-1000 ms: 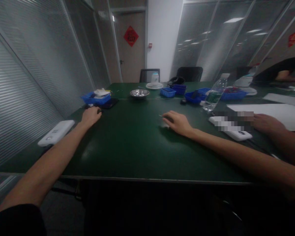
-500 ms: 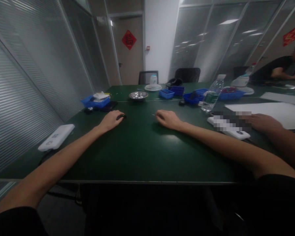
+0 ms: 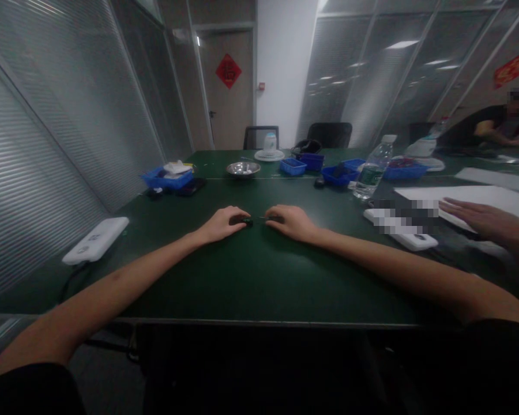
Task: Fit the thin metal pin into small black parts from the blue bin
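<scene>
Both my hands rest on the dark green table, close together at its middle. My left hand is closed around a small black part that pokes out at its fingertips. My right hand is closed in a pinch on a thin metal tool, too small to name, whose tip points at the black part. The two hands almost touch.
A white device with a cable lies at the left edge. Blue bins, a steel bowl, a water bottle and a small fan stand further back. Another person's hand lies on white sheets at the right.
My left hand has slid from the far left to the table's middle with the black part in it. My right hand shifted slightly left to meet it. The other person's hand moved right.
</scene>
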A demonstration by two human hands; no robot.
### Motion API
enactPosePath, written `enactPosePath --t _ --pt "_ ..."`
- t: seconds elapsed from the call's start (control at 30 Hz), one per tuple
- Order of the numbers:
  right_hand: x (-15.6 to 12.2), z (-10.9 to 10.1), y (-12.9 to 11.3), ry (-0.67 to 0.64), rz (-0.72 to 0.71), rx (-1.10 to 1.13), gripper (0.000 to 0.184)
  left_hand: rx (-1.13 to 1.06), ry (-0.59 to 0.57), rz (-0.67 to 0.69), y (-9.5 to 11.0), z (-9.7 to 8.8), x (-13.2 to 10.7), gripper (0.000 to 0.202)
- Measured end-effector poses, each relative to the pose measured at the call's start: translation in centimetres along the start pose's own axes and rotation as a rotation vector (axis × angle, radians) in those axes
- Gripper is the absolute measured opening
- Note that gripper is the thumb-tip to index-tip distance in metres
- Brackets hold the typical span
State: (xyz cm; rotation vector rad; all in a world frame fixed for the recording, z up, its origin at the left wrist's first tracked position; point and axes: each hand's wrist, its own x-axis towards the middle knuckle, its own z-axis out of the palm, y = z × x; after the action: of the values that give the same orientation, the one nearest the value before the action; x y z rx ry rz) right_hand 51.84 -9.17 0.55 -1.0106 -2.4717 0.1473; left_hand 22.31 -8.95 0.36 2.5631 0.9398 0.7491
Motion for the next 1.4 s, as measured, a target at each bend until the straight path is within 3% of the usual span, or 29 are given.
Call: enactPosePath --t 0.2,0.37,0.7,0.93,1.13,1.3,1.4 --pt "-0.5 -0.7 -2.4 -0.045 0.026 -0.036 0.030 -0.003 0.014 -0.028 0.0 -0.1 -0.1 0.027" --pt "-0.8 -1.2 -3.5 -0.071 -0.040 -0.105 0.033 -0.059 -0.027 -0.002 0.1 -0.1 -0.2 0.027" --pt "-0.9 -0.9 -3.3 -0.058 -0.155 -0.133 0.034 -0.153 -0.117 0.067 -0.1 0.0 0.0 0.028" --pt "-1.0 -0.7 -3.1 -0.043 -0.206 -0.130 0.034 -0.216 -0.140 0.030 -0.2 0.1 0.0 0.031" --pt "-1.0 -0.5 -3.1 -0.020 -0.267 -0.131 0.032 -0.293 -0.226 -0.012 -0.3 0.1 0.2 0.032" --pt "-0.9 -0.2 -3.1 -0.042 -0.242 -0.060 0.033 -0.265 -0.171 0.017 0.8 0.6 -0.1 0.032" --pt "-0.8 -0.1 -3.2 -0.043 -0.181 -0.010 0.032 -0.285 -0.125 -0.029 1.1 0.9 -0.1 0.045"
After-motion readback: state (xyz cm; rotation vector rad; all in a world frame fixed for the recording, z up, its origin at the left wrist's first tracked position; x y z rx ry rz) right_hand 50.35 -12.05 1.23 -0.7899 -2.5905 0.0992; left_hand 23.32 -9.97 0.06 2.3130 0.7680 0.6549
